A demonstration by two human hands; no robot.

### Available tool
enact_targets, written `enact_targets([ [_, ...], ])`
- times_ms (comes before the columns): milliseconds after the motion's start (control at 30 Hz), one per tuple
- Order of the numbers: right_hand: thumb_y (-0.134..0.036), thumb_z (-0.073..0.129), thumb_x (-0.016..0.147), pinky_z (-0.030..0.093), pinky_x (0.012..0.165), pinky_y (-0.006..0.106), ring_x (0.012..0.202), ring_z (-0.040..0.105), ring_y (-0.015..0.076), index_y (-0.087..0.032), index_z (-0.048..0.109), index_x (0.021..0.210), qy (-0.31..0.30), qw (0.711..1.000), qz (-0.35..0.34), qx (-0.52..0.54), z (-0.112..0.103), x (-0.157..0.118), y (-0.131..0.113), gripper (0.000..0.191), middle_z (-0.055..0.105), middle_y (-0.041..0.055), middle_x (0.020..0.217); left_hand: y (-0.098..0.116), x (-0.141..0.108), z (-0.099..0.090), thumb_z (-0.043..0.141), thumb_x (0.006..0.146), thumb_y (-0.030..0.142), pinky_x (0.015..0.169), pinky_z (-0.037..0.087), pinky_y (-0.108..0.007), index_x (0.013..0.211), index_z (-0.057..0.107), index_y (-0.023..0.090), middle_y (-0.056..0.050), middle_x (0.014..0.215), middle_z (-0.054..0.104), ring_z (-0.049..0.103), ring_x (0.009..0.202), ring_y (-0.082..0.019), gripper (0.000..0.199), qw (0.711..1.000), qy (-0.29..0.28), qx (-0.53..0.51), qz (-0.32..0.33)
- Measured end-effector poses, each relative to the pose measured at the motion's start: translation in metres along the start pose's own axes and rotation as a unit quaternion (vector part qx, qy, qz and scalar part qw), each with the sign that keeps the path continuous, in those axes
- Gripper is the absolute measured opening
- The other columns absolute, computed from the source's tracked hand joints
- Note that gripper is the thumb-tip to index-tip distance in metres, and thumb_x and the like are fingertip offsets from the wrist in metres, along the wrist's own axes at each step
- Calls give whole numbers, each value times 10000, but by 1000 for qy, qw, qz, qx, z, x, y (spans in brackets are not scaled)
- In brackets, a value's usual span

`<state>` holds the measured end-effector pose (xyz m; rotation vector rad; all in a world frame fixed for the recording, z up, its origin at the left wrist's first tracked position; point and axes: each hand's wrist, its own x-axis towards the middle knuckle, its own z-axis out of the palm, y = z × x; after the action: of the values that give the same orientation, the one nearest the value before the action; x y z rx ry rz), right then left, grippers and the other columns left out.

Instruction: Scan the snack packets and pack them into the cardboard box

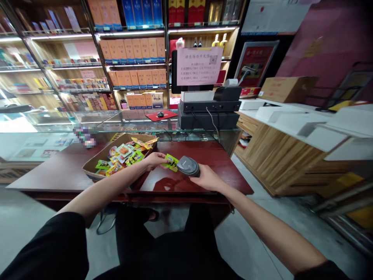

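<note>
Between the fingertips of my left hand (pixel 155 160) is a small green snack packet (pixel 171 162), pinched at its left end. My right hand (pixel 207 177) grips a dark grey barcode scanner (pixel 188 166), its head pointing left and covering the packet's right end. Whether scanner and packet touch, I cannot tell. Just left of my left hand sits an open cardboard box (pixel 91 165) of snack packets in green, yellow and white wrappers (pixel 124 151). Both hands are above a dark red wooden table (pixel 204 149).
Beyond the table, a glass counter (pixel 134 123) carries a mouse (pixel 160 114) on a red pad, a cash drawer (pixel 208 119) and a monitor with a pink paper sign (pixel 199 66). A wooden cabinet (pixel 269 155) stands at the right. Shelves with orange boxes (pixel 132 51) line the back.
</note>
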<state>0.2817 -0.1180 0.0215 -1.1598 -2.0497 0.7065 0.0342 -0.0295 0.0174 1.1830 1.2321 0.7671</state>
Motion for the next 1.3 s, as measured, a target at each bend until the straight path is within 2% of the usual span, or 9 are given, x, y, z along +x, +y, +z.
enact_targets([
  [267,-211,651,745,488,943,365,1074,650,252,-190,627,1211,-36,999,-3,5,9,6,1,467,698,65,1160,14,-15,-43,873,560,198,660,600,-275,769,631,104,-82,841,707,688,738,-165,333,996,23,-77,49],
  [433,-213,653,746,476,964,384,1075,645,242,-203,622,1212,-68,997,-22,32,31,19,-2,467,699,51,1153,29,-44,-124,825,645,197,729,594,-305,732,572,125,-18,696,631,635,644,-109,277,959,199,-131,154],
  [567,-220,669,740,471,965,407,1068,638,256,-198,620,1194,-85,994,-34,52,45,33,-12,457,700,63,1130,26,-70,-159,809,654,261,822,548,-378,814,584,137,-27,755,628,645,790,-178,303,922,345,27,171],
  [700,-242,657,755,439,997,420,1103,604,261,-180,558,1234,-36,996,-53,54,58,48,-36,493,655,100,1183,5,-101,-116,722,732,375,999,433,-409,1025,618,178,-97,1078,646,558,1128,-261,368,834,428,228,262],
  [867,-224,617,738,388,1065,453,1248,481,291,-116,453,1299,25,995,-91,19,88,57,-75,595,485,185,1331,-29,-116,-5,534,870,478,929,486,-346,1283,524,230,-95,1141,660,604,1097,-230,482,967,162,61,189],
  [933,-220,620,731,346,1111,466,1376,338,315,-108,321,1415,-9,990,-140,-10,87,57,-91,754,295,214,1488,-35,-115,19,446,909,525,895,515,-342,1319,497,227,-109,1141,668,608,1119,-238,510,965,192,-66,165],
  [1000,-256,670,715,320,1121,523,1417,244,374,-125,347,1409,-11,981,-181,-71,68,59,-109,777,150,209,1559,-37,-113,25,447,902,553,823,556,-337,1313,497,223,-114,1157,668,638,1083,-244,530,945,235,-168,153],
  [1133,-222,625,811,105,1117,702,1452,8,424,-236,520,1218,206,918,-295,-169,-4,76,-162,421,74,21,1600,-44,-117,11,641,793,524,625,602,-320,1199,551,230,-106,1224,644,699,920,-234,509,918,265,-264,134],
  [1300,-173,364,945,-63,1111,669,1462,-84,358,-187,535,1150,299,828,-410,-238,-52,108,-217,268,103,-27,1574,-55,-126,7,790,668,425,547,597,-263,1082,612,215,-89,1187,655,693,921,-220,497,907,284,-270,156],
])
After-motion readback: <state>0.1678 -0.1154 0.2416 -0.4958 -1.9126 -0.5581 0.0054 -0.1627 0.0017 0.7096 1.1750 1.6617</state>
